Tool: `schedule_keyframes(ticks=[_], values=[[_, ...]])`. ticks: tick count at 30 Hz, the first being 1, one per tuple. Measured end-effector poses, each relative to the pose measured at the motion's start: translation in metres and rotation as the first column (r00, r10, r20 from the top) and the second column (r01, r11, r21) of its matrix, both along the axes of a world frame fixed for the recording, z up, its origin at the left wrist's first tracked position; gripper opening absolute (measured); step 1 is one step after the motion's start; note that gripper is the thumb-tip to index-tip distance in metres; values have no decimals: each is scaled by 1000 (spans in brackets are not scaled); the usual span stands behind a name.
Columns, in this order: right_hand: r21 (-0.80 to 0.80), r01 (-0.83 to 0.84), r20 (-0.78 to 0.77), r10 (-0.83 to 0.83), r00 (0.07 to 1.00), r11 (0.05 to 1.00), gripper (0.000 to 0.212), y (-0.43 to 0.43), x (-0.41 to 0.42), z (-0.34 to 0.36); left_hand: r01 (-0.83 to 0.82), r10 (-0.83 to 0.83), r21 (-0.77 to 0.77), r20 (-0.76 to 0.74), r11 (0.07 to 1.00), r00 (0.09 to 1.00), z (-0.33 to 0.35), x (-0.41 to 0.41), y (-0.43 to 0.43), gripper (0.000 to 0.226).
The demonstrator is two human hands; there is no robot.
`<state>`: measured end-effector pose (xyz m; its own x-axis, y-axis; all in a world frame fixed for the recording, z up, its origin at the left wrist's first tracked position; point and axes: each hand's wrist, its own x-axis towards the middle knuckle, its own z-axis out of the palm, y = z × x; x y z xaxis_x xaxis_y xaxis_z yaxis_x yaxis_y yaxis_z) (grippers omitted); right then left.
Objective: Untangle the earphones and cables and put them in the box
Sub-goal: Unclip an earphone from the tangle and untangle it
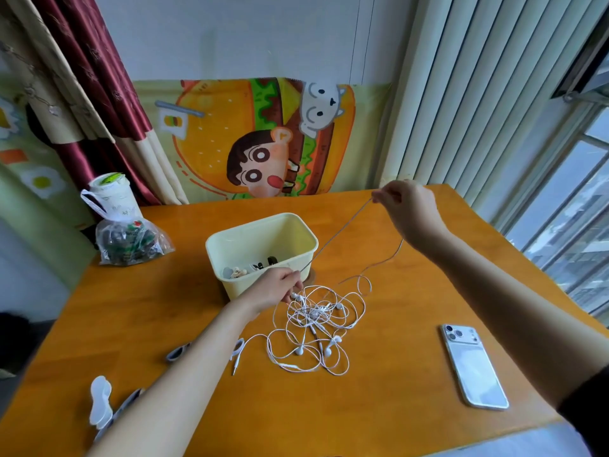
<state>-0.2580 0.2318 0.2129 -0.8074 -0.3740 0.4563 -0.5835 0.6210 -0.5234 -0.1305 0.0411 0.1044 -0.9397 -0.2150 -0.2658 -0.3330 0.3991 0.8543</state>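
Note:
A tangle of white earphones and cables [316, 319] lies on the orange table, just in front of a pale yellow box [263, 232]. My left hand [275, 288] pinches one cable at the tangle's upper left edge, beside the box's front wall. My right hand [407, 206] is raised to the far right and pinches the same cable [339, 234], which runs taut between the two hands over the box's right corner. A loose length of it [382, 262] hangs from my right hand back down to the tangle. A few small dark and light items lie inside the box.
A white phone [474, 366] lies face down at the right. A clear bag of items [131, 240] and a white cup [112, 194] stand at the back left. Small clips and a white plastic piece [100, 400] lie near the front left edge.

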Motion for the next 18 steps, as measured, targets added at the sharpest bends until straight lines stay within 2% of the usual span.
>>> schedule_keyframes(ticks=[2,4,6,8,9,12,14,18], values=[[-13,42,-46,-42,998,999,25,2,-3,4,-2,2,-17,3,1000,1000,-2,-1,-1,29],[39,62,-60,-60,996,997,27,5,-5,1,-12,12,-12,-39,1000,999,3,-3,-2,28],[246,43,11,-47,999,968,27,6,-6,-6,-9,7,-12,-109,1000,994,17,-5,1,29],[483,-40,118,-20,993,875,24,1,1,-14,35,-32,15,-179,999,983,35,-8,6,28],[506,-100,165,18,986,857,29,-4,8,-16,66,-60,24,-200,998,978,44,-10,10,28],[388,-332,243,252,937,860,51,-24,32,-17,142,-130,29,-246,989,961,62,-15,19,27],[334,-432,237,369,899,837,47,-35,43,-20,146,-134,26,-261,989,956,69,-16,22,25],[243,-482,290,411,864,842,26,-38,47,-24,125,-119,4,-285,992,951,74,-12,16,34]])
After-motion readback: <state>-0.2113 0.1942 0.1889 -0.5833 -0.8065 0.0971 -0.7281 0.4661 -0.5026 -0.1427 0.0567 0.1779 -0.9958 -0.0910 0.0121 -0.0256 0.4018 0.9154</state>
